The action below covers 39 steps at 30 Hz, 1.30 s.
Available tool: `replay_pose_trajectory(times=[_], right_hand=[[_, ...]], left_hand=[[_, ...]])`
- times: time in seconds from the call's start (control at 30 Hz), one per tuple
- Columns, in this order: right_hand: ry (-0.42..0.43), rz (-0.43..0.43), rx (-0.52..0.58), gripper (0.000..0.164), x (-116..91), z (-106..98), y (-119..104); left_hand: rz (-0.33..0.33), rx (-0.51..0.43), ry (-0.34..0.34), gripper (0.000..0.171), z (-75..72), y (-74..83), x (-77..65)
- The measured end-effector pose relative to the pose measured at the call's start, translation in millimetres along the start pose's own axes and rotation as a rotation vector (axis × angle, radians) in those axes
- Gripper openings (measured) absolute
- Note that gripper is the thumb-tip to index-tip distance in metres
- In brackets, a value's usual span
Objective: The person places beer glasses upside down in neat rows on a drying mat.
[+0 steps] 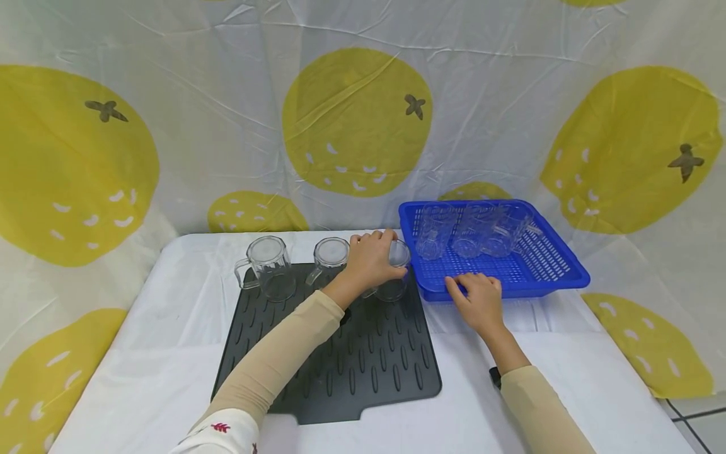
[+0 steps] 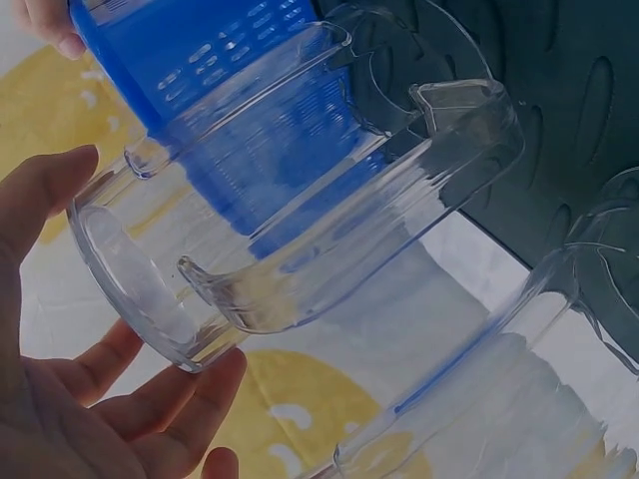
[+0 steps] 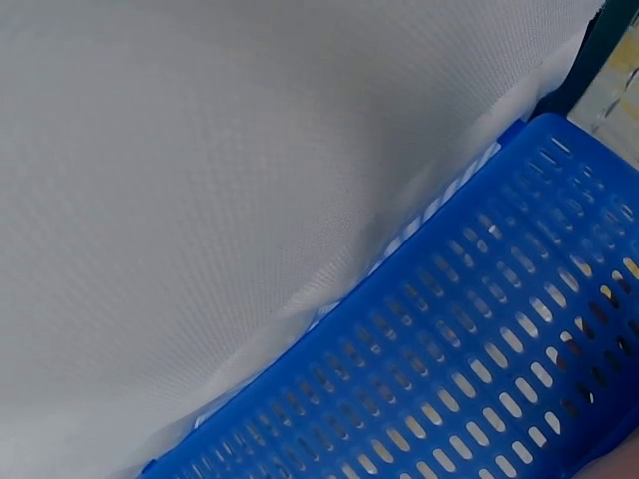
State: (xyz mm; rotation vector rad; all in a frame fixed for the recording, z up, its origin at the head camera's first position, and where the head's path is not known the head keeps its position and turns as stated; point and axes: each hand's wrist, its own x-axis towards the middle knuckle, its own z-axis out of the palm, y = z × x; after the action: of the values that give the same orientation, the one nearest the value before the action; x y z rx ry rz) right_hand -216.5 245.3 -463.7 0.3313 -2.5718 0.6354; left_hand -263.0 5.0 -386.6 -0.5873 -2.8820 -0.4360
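Observation:
A clear glass mug stands upside down at the far right of the dark drying mat. My left hand holds it near the upturned base, thumb on one side and fingers on the other. In the left wrist view, the thumb and fingertips lie at the edge of the mug's base. Two more upside-down mugs, a middle one and a left one, stand beside it. My right hand rests at the front rim of the blue basket, its fingers loosely bent.
Several clear glass mugs sit inside the basket toward its back left. The basket stands right of the mat on a white-covered table. Behind hangs a pale curtain with large yellow fruit prints.

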Motion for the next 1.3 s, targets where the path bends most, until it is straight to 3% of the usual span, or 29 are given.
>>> replay_pose_trajectory(times=[0.5,0.73,0.87,1.07,1.3], right_hand=[[0.017,-0.006,0.005,0.039,1,0,0],[0.015,-0.011,0.001,0.04,0,1,0],[0.019,-0.013,-0.002,0.04,0,2,0],[0.039,-0.016,0.007,0.039,-1,3,0],[0.049,-0.017,0.018,0.039,0,4,0]], left_hand=[[0.005,0.092,-0.066,0.078,1.9,0.4,-1.6],[0.053,0.051,-0.024,0.076,-0.4,-7.3,-12.5],[0.131,0.016,0.053,0.07,-4.6,-14.8,-29.6],[0.268,-0.065,0.212,0.054,-10.2,-31.9,-68.1],[0.33,-0.132,0.325,0.039,-13.4,-61.6,-119.6]])
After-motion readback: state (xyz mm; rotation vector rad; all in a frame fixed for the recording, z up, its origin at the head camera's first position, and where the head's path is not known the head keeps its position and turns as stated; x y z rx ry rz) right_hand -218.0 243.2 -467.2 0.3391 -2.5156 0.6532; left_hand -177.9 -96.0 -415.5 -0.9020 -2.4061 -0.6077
